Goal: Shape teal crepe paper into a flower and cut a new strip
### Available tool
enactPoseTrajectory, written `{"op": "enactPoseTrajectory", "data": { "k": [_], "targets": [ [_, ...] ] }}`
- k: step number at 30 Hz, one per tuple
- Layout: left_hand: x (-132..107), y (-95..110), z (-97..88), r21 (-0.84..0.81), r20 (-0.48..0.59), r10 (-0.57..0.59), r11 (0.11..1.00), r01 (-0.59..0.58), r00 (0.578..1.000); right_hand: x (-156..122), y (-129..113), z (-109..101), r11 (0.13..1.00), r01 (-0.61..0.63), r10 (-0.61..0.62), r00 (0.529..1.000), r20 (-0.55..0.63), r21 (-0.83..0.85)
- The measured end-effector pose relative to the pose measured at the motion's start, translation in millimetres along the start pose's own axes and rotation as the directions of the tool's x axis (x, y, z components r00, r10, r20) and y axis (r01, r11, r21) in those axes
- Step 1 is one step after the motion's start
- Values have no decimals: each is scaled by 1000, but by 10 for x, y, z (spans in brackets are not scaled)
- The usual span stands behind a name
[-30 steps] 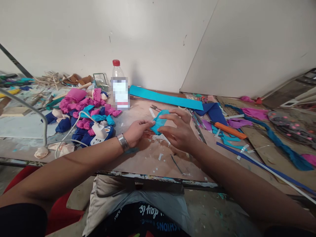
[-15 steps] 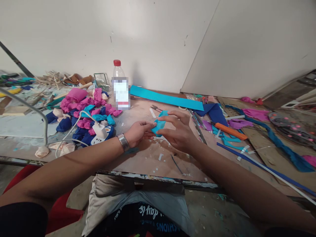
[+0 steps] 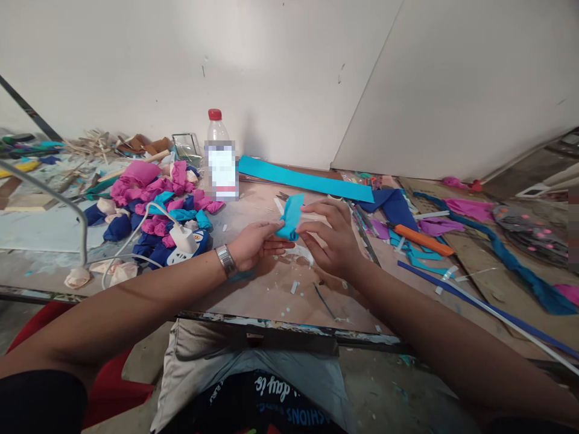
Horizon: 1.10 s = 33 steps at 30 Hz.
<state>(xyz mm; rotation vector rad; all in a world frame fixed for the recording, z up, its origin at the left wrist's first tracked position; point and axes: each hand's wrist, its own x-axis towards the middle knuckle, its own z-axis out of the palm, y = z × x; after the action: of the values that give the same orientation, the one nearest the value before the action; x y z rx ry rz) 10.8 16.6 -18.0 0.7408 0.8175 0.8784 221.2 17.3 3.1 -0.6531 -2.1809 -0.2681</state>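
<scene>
A short turquoise piece of crepe paper (image 3: pixel 293 216) is held over the middle of the worktable, its lower end gathered and its upper end flat. My left hand (image 3: pixel 259 242), with a metal watch at the wrist, pinches its lower left side between thumb and fingers. From the right, my right hand (image 3: pixel 332 238) has curved fingers at the paper's right edge, and the lower fingertips grip its lower corner. The index finger stands a little apart. Behind the paper lies a pair of scissors (image 3: pixel 283 196), partly hidden.
A long turquoise paper strip (image 3: pixel 303 179) lies along the wall beside a red-capped bottle (image 3: pixel 217 129). Pink, blue and cream crumpled pieces (image 3: pixel 140 187) heap at left around a white plug (image 3: pixel 183 240) and cable. An orange utility knife (image 3: pixel 423 240) rests among scraps at right.
The crepe paper has turned, so its flat upper part now shows more upright. My right fingers have shifted from over the paper to its right edge; my left hand has barely moved.
</scene>
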Motion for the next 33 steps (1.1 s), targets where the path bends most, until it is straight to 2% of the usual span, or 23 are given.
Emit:
{"op": "enactPoseTrajectory", "data": {
  "k": [6, 10, 14, 18, 22, 33],
  "targets": [
    [19, -1, -6, -107, 3, -3, 994, 3, 1000, 9, 1, 13, 998, -45, 46, 998, -37, 39],
    [29, -38, -17, -108, 47, 50, 993, -45, 998, 3, -20, 23, 978, -133, 119, 989, 93, 161],
    [12, -55, 0, -101, 99, 165, 983, -155, 981, -12, -48, 47, 870, -327, 242, 936, 257, 369],
    [-19, -37, 43, -97, 105, 219, 973, -209, 970, -24, -65, 70, 782, -437, 324, 894, 310, 444],
    [-27, -29, 54, -114, 127, 256, 964, -242, 958, -34, -48, 84, 750, -480, 362, 874, 324, 456],
    [-18, -24, 43, -114, 114, 330, 941, -317, 937, -8, -12, 71, 732, -487, 384, 873, 302, 476]
  ]
}}
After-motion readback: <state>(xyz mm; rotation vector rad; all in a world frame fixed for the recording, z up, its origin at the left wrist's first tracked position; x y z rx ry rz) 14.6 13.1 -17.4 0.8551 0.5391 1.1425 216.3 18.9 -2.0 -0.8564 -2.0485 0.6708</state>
